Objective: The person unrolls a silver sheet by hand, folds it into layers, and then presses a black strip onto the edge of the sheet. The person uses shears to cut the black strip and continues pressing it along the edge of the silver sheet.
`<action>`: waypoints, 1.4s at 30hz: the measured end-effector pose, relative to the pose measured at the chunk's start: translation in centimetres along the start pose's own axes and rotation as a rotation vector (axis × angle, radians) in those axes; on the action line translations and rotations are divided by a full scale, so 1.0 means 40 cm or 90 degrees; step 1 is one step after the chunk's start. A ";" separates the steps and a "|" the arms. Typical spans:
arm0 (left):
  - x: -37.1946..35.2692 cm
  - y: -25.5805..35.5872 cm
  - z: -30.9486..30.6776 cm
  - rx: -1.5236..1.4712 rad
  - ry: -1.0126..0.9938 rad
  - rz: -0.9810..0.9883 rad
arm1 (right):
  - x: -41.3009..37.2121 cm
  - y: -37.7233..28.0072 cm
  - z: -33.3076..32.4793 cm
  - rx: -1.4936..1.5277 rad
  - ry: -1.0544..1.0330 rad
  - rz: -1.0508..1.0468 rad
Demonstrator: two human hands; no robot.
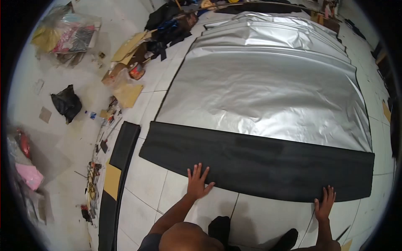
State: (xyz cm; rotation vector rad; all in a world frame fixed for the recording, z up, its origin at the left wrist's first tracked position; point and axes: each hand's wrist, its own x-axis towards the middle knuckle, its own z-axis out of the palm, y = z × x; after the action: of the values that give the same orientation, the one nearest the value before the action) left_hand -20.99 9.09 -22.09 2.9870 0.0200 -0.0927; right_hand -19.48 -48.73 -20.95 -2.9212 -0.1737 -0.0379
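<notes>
A wide sheet of silver material (268,92) lies spread on the floor, rippled into folds at its far end. Its near end is folded over into a black band (259,163) that runs across in front of me. My left hand (198,182) rests with spread fingers on the near edge of the black band, left of its middle. Toward the band's right end, my right hand (325,203) touches the same edge, fingers stretched out. Neither hand grips anything.
White floor tiles (144,184) surround the sheet. Along the left lie a long black folded strip (125,146), tan cardboard (112,180), a tin can (136,71), cables (92,180) and a black plastic bag (67,103). Dark-covered feet (219,229) stand close to the near edge.
</notes>
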 end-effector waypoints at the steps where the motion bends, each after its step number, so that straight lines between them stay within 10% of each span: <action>1: 0.006 -0.001 0.004 -0.006 -0.003 -0.002 | 0.002 0.001 -0.001 0.000 -0.013 0.005; 9: 0.020 -0.010 -0.001 -0.011 -0.036 0.000 | -0.001 0.004 -0.013 0.092 0.050 0.107; 11: 0.017 -0.040 -0.005 -0.111 0.140 -0.105 | -0.012 0.036 0.001 0.056 0.242 0.169; 14: 0.014 -0.103 -0.013 -0.190 0.398 -0.397 | -0.051 0.146 0.038 0.222 0.088 0.677; 16: 0.016 -0.210 0.015 -0.343 0.337 -0.689 | -0.054 0.218 0.053 0.442 0.097 0.744; 20: 0.045 -0.305 -0.013 -0.836 0.265 -0.841 | -0.027 0.275 0.054 0.835 0.192 0.744; 28: -0.092 -0.328 0.057 -1.135 0.268 -0.686 | -0.140 0.399 0.062 1.087 0.191 0.664; 34: -0.309 -0.543 0.162 -1.115 0.416 -0.668 | -0.331 0.520 0.058 0.776 0.090 0.810; 37: -0.393 -0.822 0.235 -0.742 0.296 -0.694 | -0.281 0.474 0.017 0.647 0.074 0.981; 39: -0.380 -0.852 0.192 -0.934 0.351 -0.672 | -0.277 0.458 0.008 0.532 -0.010 0.937; 41: -0.414 -0.939 0.186 -0.468 0.137 -0.494 | -0.224 0.415 -0.019 0.429 -0.004 1.048; 42: -0.398 -0.956 0.153 -0.291 -0.014 -0.527 | -0.311 0.571 0.113 0.056 0.108 0.737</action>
State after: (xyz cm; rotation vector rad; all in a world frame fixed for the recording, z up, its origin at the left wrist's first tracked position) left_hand -37.92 45.81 -32.92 2.3312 1.0990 -0.1807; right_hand -29.02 -71.35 -30.66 -2.4620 1.4466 -0.0829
